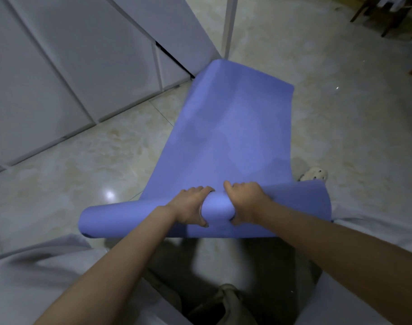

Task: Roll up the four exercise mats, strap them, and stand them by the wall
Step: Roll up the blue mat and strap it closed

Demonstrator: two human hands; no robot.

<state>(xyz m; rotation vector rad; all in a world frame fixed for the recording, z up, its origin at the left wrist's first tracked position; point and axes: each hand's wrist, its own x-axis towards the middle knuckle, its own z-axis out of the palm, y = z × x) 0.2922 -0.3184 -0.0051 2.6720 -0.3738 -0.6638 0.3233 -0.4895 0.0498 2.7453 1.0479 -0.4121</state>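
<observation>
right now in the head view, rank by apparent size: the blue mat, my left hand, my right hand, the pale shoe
1. blue mat, by far
2. left hand and right hand: alike, no ranking
3. pale shoe, partly hidden by the mat

Home interior: glossy marble-look floor tiles (pixel 87 146), white cabinet doors (pixel 71 66), wooden chair legs (pixel 385 17).
</observation>
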